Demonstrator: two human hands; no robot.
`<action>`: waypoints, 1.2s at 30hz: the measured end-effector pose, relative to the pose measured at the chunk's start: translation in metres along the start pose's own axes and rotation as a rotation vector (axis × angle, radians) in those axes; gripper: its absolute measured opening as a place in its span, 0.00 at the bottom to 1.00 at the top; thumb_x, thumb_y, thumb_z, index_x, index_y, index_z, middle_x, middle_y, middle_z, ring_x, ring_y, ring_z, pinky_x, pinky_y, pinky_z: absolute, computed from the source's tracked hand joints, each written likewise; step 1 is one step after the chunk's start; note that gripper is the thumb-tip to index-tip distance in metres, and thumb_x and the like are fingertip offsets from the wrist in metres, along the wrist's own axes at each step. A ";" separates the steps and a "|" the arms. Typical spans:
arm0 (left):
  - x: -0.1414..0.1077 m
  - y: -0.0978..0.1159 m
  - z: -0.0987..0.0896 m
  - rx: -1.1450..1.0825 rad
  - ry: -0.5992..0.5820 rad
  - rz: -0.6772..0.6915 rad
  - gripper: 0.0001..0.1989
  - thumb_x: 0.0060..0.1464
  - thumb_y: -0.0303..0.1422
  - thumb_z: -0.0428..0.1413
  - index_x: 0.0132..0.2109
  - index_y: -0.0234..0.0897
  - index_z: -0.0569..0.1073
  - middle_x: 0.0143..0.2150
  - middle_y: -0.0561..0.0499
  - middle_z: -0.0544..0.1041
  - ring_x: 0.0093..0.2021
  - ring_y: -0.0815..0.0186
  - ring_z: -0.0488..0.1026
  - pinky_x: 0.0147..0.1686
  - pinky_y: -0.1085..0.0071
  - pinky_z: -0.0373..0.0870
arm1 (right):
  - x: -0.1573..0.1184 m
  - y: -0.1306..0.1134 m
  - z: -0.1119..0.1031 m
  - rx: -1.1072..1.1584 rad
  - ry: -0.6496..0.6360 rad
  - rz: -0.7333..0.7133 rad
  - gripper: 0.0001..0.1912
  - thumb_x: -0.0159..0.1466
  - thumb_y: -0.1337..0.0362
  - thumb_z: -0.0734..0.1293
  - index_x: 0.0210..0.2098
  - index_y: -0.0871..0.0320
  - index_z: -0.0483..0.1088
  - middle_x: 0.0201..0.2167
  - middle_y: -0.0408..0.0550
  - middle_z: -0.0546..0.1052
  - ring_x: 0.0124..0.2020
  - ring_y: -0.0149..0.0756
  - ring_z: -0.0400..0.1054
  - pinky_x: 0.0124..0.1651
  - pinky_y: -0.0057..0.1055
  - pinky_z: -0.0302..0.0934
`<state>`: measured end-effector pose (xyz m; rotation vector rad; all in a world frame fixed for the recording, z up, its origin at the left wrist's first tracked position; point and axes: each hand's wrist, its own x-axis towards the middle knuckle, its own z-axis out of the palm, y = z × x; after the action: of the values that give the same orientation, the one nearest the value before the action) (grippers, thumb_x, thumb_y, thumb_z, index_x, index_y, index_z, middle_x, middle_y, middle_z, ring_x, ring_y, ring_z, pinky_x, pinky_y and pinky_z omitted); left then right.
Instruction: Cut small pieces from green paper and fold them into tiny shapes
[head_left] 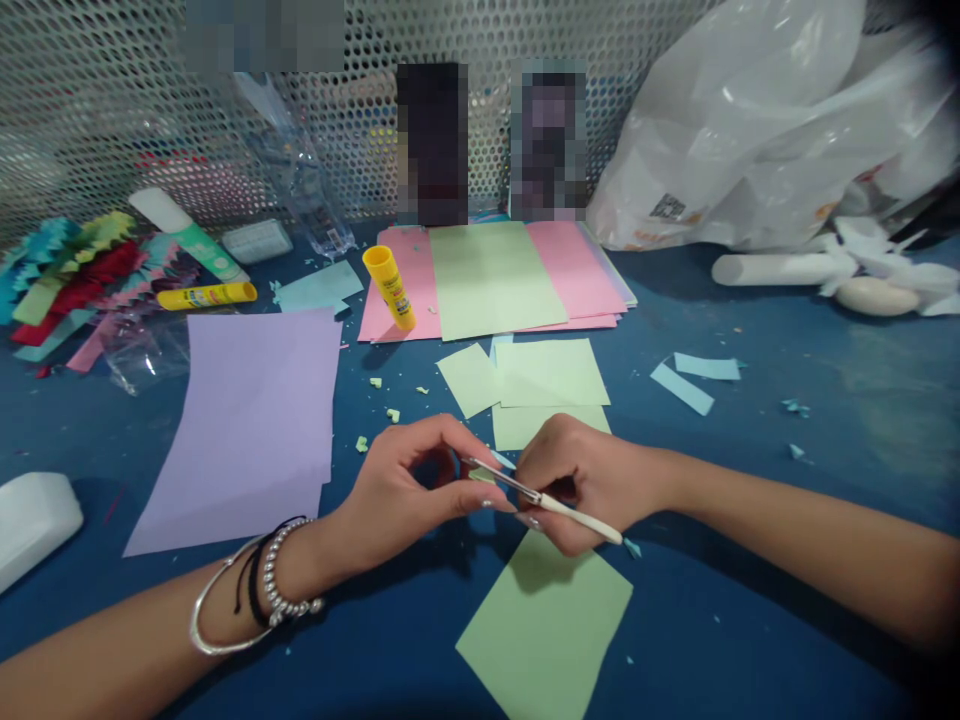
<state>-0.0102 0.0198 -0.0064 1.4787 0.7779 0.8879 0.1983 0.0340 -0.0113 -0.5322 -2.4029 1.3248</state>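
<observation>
White-handled scissors [581, 519] are gripped in the right hand [589, 470], their blades [510, 482] slanting left beside a small green paper piece [482, 476] pinched by the left hand [409, 480], above the blue table [750, 610]. Nearer lies a green sheet [547, 630]; left, purple paper [255, 400]; farther, a yellow glue stick [390, 288] stands on pink paper [574, 270].
</observation>
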 end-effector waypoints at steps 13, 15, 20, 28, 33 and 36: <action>0.001 0.003 0.001 0.004 -0.029 0.002 0.07 0.45 0.27 0.62 0.34 0.39 0.74 0.21 0.55 0.74 0.22 0.73 0.65 0.23 0.77 0.61 | 0.001 0.001 -0.001 -0.005 -0.002 -0.002 0.08 0.50 0.71 0.61 0.17 0.60 0.57 0.15 0.36 0.52 0.19 0.23 0.41 0.22 0.23 0.42; 0.001 0.003 0.001 -0.012 -0.028 -0.001 0.06 0.45 0.27 0.62 0.34 0.39 0.74 0.22 0.55 0.74 0.22 0.73 0.65 0.22 0.77 0.61 | 0.001 0.001 -0.002 0.013 -0.030 0.005 0.09 0.51 0.70 0.62 0.17 0.60 0.58 0.16 0.36 0.52 0.20 0.23 0.41 0.22 0.23 0.43; 0.002 0.006 0.000 0.016 -0.103 -0.066 0.07 0.45 0.26 0.62 0.35 0.39 0.75 0.22 0.54 0.76 0.23 0.72 0.67 0.23 0.76 0.63 | 0.000 0.001 -0.003 0.053 -0.105 0.020 0.10 0.55 0.64 0.63 0.19 0.61 0.62 0.16 0.37 0.56 0.19 0.22 0.46 0.23 0.21 0.46; 0.005 0.009 -0.001 -0.154 -0.165 -0.129 0.08 0.46 0.22 0.60 0.34 0.38 0.75 0.25 0.55 0.78 0.27 0.73 0.74 0.26 0.79 0.69 | 0.001 0.000 -0.003 0.045 -0.074 0.006 0.07 0.51 0.70 0.61 0.18 0.60 0.61 0.15 0.38 0.56 0.19 0.23 0.46 0.22 0.22 0.46; 0.007 0.010 -0.001 -0.344 -0.200 -0.249 0.08 0.47 0.21 0.59 0.35 0.36 0.76 0.26 0.54 0.78 0.25 0.73 0.75 0.24 0.81 0.71 | 0.001 -0.001 -0.003 0.060 -0.063 0.007 0.09 0.51 0.71 0.60 0.16 0.59 0.57 0.15 0.37 0.53 0.19 0.23 0.43 0.22 0.23 0.44; 0.007 0.011 -0.001 -0.377 -0.206 -0.281 0.07 0.47 0.21 0.59 0.34 0.35 0.76 0.24 0.54 0.77 0.23 0.73 0.74 0.24 0.80 0.72 | 0.000 -0.001 -0.004 0.082 -0.082 0.006 0.10 0.50 0.71 0.60 0.16 0.59 0.55 0.15 0.37 0.52 0.19 0.24 0.41 0.22 0.23 0.43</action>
<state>-0.0077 0.0253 0.0049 1.0763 0.6073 0.6173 0.1996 0.0365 -0.0079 -0.4722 -2.4008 1.4671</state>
